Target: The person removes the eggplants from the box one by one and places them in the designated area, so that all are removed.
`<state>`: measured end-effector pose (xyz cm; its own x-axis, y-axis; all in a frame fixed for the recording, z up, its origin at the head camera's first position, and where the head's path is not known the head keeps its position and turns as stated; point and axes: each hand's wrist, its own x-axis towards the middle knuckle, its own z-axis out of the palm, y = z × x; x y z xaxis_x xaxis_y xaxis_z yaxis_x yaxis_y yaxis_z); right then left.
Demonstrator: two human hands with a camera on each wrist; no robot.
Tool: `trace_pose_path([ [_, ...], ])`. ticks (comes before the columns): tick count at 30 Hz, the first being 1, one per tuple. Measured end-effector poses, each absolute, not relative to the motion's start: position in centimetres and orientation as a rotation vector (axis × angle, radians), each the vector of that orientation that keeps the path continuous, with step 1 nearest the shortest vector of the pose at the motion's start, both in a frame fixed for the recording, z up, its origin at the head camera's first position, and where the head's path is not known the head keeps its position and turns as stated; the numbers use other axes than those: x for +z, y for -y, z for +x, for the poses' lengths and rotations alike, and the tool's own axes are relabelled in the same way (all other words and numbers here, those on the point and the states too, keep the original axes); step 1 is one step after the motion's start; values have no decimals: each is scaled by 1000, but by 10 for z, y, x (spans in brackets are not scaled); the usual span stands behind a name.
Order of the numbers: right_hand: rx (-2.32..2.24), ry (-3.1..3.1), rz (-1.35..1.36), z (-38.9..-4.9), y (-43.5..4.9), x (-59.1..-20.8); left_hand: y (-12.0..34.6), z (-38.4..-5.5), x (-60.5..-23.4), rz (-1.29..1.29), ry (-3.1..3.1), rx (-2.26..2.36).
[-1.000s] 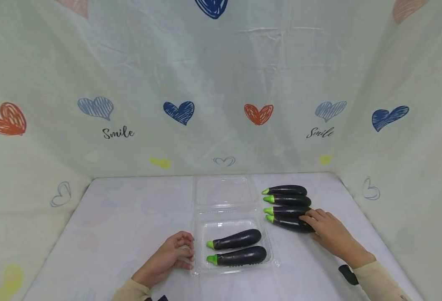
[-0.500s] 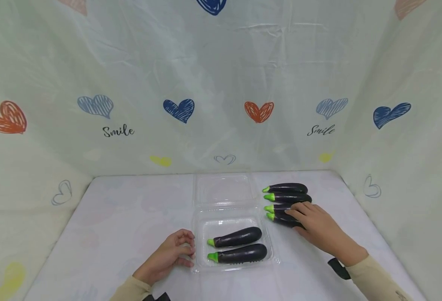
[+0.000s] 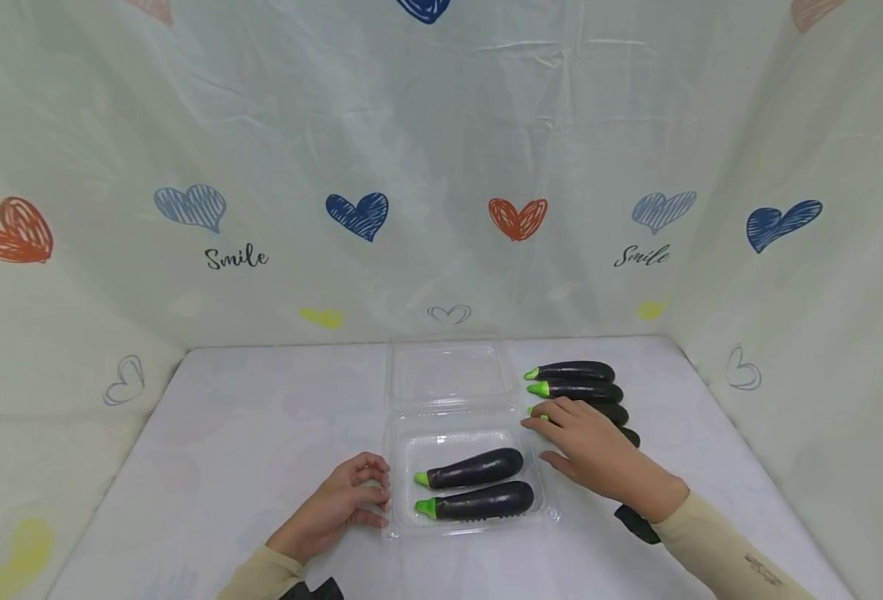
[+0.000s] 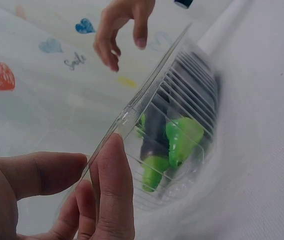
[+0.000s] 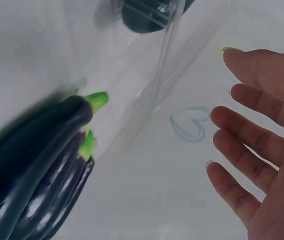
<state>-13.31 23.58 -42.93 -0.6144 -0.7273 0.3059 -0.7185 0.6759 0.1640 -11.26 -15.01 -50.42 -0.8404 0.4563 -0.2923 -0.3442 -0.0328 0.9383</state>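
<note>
A clear plastic clamshell container (image 3: 399, 442) lies open on the table, its lid (image 3: 449, 375) folded back behind the base. Two eggplants, the farther one (image 3: 479, 468) and the nearer one (image 3: 486, 502), lie side by side in the base, green stems to the left. My left hand (image 3: 336, 504) pinches the container's left rim (image 4: 144, 92) between thumb and fingers. Over the row of eggplants (image 3: 584, 391) at the right hovers my right hand (image 3: 591, 446), fingers loosely spread and holding nothing. It hides much of the nearest two eggplants in the head view.
A white cloth covers the table (image 3: 276, 417). Behind and at both sides hangs a pale curtain (image 3: 441, 150) printed with hearts and "Smile" lettering. Dark straps (image 3: 636, 523) show at the wrists.
My right hand has moved left along the eggplants, from their rounded ends toward their stems and the container's right edge. My left hand stays on the rim.
</note>
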Motion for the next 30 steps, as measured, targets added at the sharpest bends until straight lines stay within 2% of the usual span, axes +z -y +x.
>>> trace_pose_path([
  [15, -150, 2560, 1333, -136, -193, -433, 149, -112, -503, 123, -1693, 1932],
  [30, -362, 2664, 1384, -142, -169, -442, 148, -112, -504, 110, -1700, 1924],
])
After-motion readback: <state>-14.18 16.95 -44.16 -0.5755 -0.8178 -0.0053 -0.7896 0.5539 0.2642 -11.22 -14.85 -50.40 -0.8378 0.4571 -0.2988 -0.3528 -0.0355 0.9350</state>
